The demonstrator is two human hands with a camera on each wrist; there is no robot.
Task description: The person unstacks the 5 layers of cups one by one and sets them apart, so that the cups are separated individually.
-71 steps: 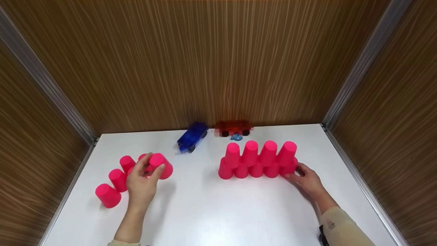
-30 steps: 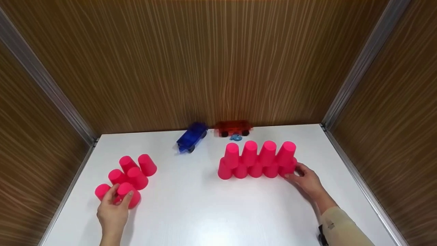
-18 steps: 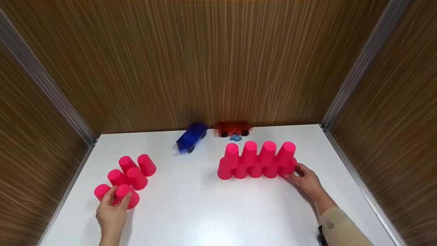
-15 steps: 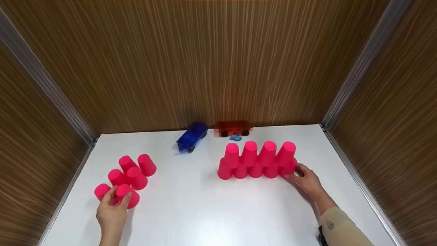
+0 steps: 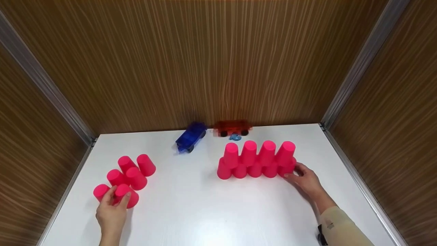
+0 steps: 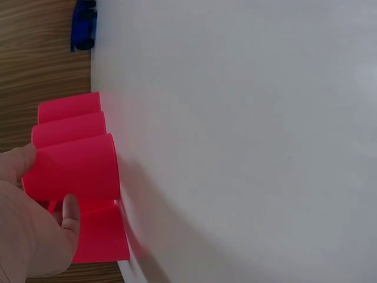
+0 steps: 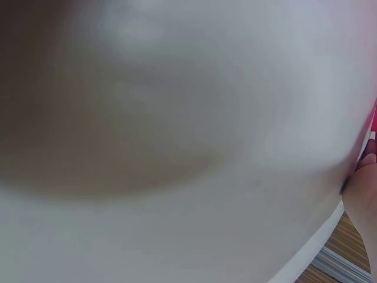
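At the left, my left hand (image 5: 112, 213) holds an upside-down pink cup (image 5: 129, 198) between thumb and fingers. That cup (image 6: 76, 171) is at the front right of a cluster of similar cups, beside the front-left cup (image 5: 100, 192). Right of centre, a two-tier row of upside-down pink cups has several bottom cups (image 5: 224, 171) bearing upper cups (image 5: 249, 155). My right hand (image 5: 307, 179) grips the rightmost bottom cup (image 5: 288, 167), thumb in front and fingers behind. In the right wrist view, only part of the right hand (image 7: 362, 183) shows, at the edge.
A blue toy car (image 5: 191, 137) and a red toy car (image 5: 233, 127) stand near the back wall (image 5: 218, 68). A small light-blue piece (image 5: 235, 137) lies before the red one. Wood-grain side walls flank the white table (image 5: 205, 212).
My left hand has carried its cup from above the cluster's right side, left and toward me, to the front row. For the last second both hands have stayed nearly still.
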